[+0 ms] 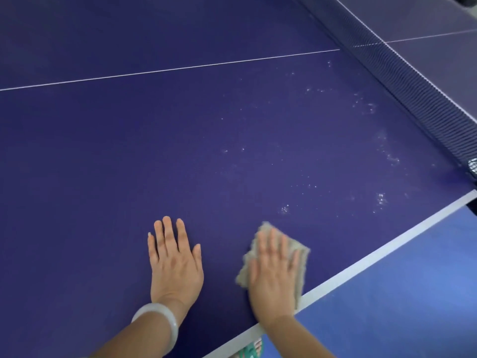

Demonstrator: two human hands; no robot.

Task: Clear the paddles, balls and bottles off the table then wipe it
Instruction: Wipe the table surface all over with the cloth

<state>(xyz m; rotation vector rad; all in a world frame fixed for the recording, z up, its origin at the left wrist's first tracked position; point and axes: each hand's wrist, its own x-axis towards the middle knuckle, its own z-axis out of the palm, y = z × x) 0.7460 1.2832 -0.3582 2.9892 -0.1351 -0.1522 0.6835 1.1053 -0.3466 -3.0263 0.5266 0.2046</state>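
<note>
- Pressing flat, your right hand (pixel 275 272) lay fingers straight on the grey-beige rag (pixel 299 254) near the dark blue table's (pixel 129 151) white edge.
- Your left hand (pixel 175 262) rested flat, fingers spread, holding nothing.

Left hand (pixel 175 262): on the table (pixel 154 156), lower centre.
Cloth (pixel 244 275): under the right hand (pixel 273 272), right of the left hand.
Net (pixel 413 94): upper right (droplets (pixel 380 199) lie between it and cloth).

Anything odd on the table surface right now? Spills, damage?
Yes: pale specks, possibly droplets or residue, lie scattered over the table between the cloth and the net, thickest toward the net. The right hand presses the cloth near the table's edge, short of them. No damage visible.
</note>
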